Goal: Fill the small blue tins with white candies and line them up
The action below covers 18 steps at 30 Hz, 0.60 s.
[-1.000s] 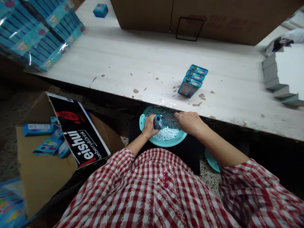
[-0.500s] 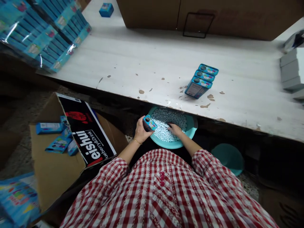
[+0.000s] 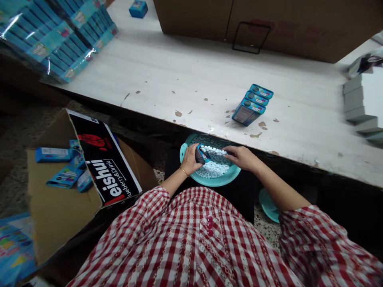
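Observation:
My left hand (image 3: 190, 160) is wrapped round a small blue box (image 3: 201, 154), tilted over the left part of a turquoise basin (image 3: 220, 182). White candy-like pellets (image 3: 214, 169) fill much of the basin. My right hand (image 3: 241, 156), over the basin's right side, pinches the end of what looks like a narrow scoop (image 3: 213, 150) heaped with pellets. Its far end reaches the top of the blue box. The scoop's own body is mostly hidden under the pellets.
Three blue boxes (image 3: 249, 105) stand in a row on the white table (image 3: 167, 79). At left, an open carton (image 3: 60, 207) holds several blue packs. Wrapped blue packs (image 3: 60, 40), a large brown carton (image 3: 269, 28) and white boxes (image 3: 362, 97) border the tabletop.
My right hand has risen out of the pellets, bringing up a narrow heap of them to the box. My left hand has moved right over the basin and tilted the box.

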Tool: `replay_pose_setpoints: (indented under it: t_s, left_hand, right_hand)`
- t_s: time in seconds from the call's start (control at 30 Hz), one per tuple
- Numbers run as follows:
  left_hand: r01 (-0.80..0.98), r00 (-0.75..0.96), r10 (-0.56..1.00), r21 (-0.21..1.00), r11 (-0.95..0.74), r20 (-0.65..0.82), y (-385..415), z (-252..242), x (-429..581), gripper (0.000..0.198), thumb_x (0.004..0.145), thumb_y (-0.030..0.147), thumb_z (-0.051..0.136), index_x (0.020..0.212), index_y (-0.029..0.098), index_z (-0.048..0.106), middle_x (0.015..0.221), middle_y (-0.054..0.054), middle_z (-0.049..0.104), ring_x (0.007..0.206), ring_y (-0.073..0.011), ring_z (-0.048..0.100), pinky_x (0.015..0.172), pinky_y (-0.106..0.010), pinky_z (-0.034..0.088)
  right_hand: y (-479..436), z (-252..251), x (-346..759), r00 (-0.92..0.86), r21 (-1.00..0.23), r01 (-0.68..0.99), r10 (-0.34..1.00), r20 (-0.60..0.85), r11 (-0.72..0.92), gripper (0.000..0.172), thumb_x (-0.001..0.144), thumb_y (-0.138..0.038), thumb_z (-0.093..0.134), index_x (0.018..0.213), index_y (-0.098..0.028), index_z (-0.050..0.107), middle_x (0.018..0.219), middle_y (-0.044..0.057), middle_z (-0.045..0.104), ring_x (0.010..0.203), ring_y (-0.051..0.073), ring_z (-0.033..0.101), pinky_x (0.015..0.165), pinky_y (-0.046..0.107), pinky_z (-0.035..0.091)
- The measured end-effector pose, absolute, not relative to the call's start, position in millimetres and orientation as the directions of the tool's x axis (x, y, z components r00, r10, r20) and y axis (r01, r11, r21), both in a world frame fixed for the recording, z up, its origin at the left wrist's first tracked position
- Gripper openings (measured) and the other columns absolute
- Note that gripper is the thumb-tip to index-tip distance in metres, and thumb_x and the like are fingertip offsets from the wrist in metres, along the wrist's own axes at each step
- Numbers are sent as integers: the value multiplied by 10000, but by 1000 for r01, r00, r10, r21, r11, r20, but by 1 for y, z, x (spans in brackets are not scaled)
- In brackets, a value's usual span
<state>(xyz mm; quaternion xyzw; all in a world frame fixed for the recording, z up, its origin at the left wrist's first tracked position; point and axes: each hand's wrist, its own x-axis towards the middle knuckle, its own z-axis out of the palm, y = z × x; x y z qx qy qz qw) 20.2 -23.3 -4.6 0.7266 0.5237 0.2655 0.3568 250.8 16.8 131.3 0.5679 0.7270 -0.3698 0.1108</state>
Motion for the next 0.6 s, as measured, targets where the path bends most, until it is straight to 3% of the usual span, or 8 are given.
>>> replay_pose_setpoints:
  t_s: [0.13,0.23,0.4,0.5,0.6]
  left_hand:
    - [577,342,940,788,-214,5,-25,-5,27,905,550,235,739,1317,167,262,1285,-160,421,1241,-325,385,1066,-532,254]
    - [589,357,934,774,-234,10,-26,-5,29,903,546,223,736,1315,158,266,1292,-164,420,1246,-326,381,1074,-534,233]
    - [567,393,919,779,-267,28,-26,-3,30,863,567,202,703,1313,167,271,1290,-162,424,1246,-320,382,1073,-544,221]
    - [574,356,934,782,-244,29,-25,2,21,865,573,227,711,1313,167,267,1283,-158,424,1239,-318,390,1063,-530,262]
    - [596,306,951,771,-224,40,-24,7,5,870,583,262,724,1313,177,258,1279,-147,427,1234,-314,399,1061,-514,287]
  right_hand:
    - [29,158,221,-297,-152,953,703,-646,263,321,838,-299,474,1116,-206,606,1056,100,647,960,254,594,810,344,435]
    - [33,167,198,-279,-54,943,690,-668,329,303,851,-253,431,1077,-166,613,997,152,648,915,272,610,776,369,446]
    - [35,180,187,-306,-37,927,692,-654,374,310,879,-192,349,1012,-136,623,966,175,644,911,286,616,752,376,448]
    - [28,174,215,-277,-53,946,713,-645,319,280,877,-255,400,1072,-193,592,1045,139,632,943,280,606,772,383,446]
    - [9,137,251,-183,-57,978,693,-698,201,294,859,-298,463,1131,-225,549,1086,122,625,937,252,609,775,366,452]
